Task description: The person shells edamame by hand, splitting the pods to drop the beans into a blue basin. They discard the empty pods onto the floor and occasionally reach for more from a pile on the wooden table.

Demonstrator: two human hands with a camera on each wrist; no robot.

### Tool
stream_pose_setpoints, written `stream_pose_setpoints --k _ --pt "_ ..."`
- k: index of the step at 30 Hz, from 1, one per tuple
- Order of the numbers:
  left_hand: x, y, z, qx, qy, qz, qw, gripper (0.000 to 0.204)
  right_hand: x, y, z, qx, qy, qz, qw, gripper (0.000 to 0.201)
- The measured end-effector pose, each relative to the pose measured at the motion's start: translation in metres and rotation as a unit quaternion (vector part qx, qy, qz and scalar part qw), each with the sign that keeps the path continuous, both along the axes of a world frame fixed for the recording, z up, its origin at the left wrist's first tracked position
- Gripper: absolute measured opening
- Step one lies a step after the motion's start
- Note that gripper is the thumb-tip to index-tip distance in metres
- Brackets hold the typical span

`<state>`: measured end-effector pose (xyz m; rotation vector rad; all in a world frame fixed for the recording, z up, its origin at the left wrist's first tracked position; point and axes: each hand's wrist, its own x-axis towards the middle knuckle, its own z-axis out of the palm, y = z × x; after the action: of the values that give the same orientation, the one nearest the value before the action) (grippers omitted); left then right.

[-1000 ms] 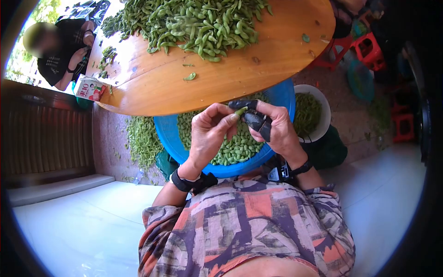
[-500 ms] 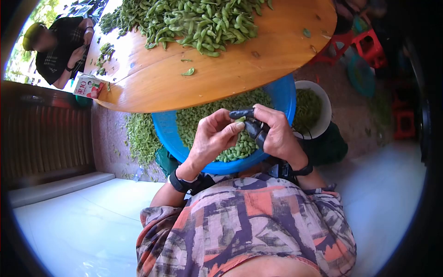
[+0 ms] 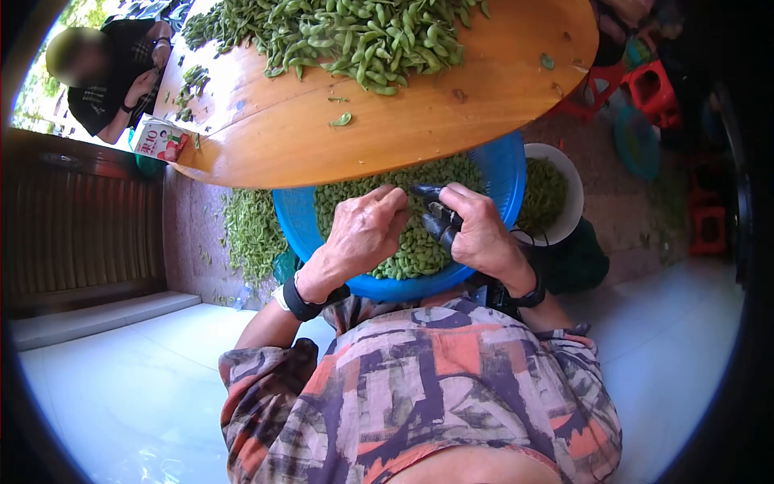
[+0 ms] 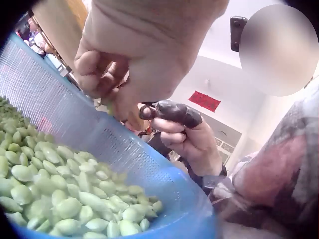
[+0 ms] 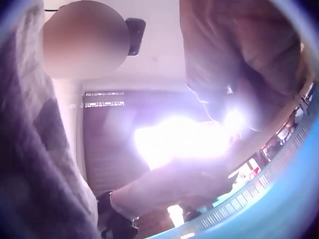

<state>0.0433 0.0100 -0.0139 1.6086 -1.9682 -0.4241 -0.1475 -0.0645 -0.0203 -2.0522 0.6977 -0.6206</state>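
In the head view my left hand (image 3: pixel 361 230) is turned back-up over the basin, fingers curled. The left wrist view shows a sliver of green soybean pod (image 4: pixel 110 107) pinched at its fingertips; the rest is hidden. My right hand (image 3: pixel 477 234) hangs just to its right, black coverings on its thumb and fingers. Those fingers are bent and apart, with nothing visible between them. Beneath both hands is a blue plastic basket (image 3: pixel 506 181) with a perforated wall, holding many shelled green beans (image 4: pixel 70 199).
A wooden table (image 3: pixel 403 129) bears a heap of soybean pods (image 3: pixel 363 40) and a drink carton (image 3: pixel 160 141). More green pods (image 3: pixel 251 230) lie on the floor at left. A white bucket (image 3: pixel 572 194) stands at right, near red stools (image 3: pixel 651 90). Another person (image 3: pixel 113 81) sits at far left.
My left hand has drawn away from the right hand and rolled so its back faces up. The pod previously seen between both hands is no longer visible in the head view.
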Motion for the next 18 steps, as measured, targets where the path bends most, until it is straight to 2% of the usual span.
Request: stream_pose_setpoints --k 2,3,4,5,6,7,8,9,11,13,14,16,17,18 --pt "-0.001 -0.002 0.003 0.001 0.040 -0.004 0.999 0.013 0.003 0.001 -0.002 0.014 -0.030 -0.005 0.999 0.037" --pt "-0.003 -0.003 0.009 0.053 0.101 0.021 0.993 0.012 0.003 0.003 0.002 0.153 -0.090 -0.007 0.984 0.037" --pt "-0.005 -0.004 0.015 0.103 0.160 0.046 0.981 0.012 0.002 0.004 0.005 0.287 -0.149 -0.007 0.946 0.038" --pt "-0.005 -0.007 0.022 0.123 0.220 0.046 0.967 0.017 0.001 0.004 0.009 0.283 -0.151 -0.005 0.947 0.038" --pt "-0.005 -0.010 0.027 0.118 0.216 0.045 0.968 0.017 -0.002 0.003 0.012 0.300 -0.149 -0.037 0.942 0.037" --pt "-0.006 -0.015 0.032 0.091 0.214 -0.001 0.973 0.017 -0.005 0.002 0.016 0.316 -0.148 -0.069 0.935 0.037" --pt "-0.008 -0.020 0.038 0.065 0.211 -0.046 0.974 0.016 -0.006 0.000 0.019 0.286 -0.221 -0.075 0.929 0.032" --pt "-0.012 -0.025 0.050 0.071 0.174 -0.055 0.981 0.011 -0.009 -0.001 0.024 0.264 -0.208 -0.089 0.938 0.031" --pt "-0.020 -0.036 0.044 0.048 0.149 -0.067 0.985 0.008 -0.014 -0.005 0.026 0.239 -0.199 -0.102 0.945 0.031" --pt "-0.032 -0.045 0.043 0.010 0.140 -0.069 0.988 0.012 -0.018 -0.009 0.024 0.048 -0.149 -0.126 0.980 0.026" --pt "-0.033 -0.048 0.046 0.008 0.138 -0.070 0.988 0.012 -0.024 -0.010 0.023 0.046 -0.152 -0.126 0.979 0.026" --pt "-0.032 -0.056 0.054 -0.001 0.040 -0.129 0.991 0.015 -0.042 -0.013 0.019 0.173 -0.164 -0.200 0.950 0.026" --pt "-0.028 -0.060 0.063 0.006 -0.028 -0.098 0.995 0.017 -0.047 -0.018 0.012 0.143 -0.289 -0.207 0.924 0.029" --pt "-0.021 -0.066 0.069 -0.023 -0.040 -0.037 0.998 0.012 -0.065 -0.027 0.008 0.147 -0.255 -0.237 0.926 0.030"
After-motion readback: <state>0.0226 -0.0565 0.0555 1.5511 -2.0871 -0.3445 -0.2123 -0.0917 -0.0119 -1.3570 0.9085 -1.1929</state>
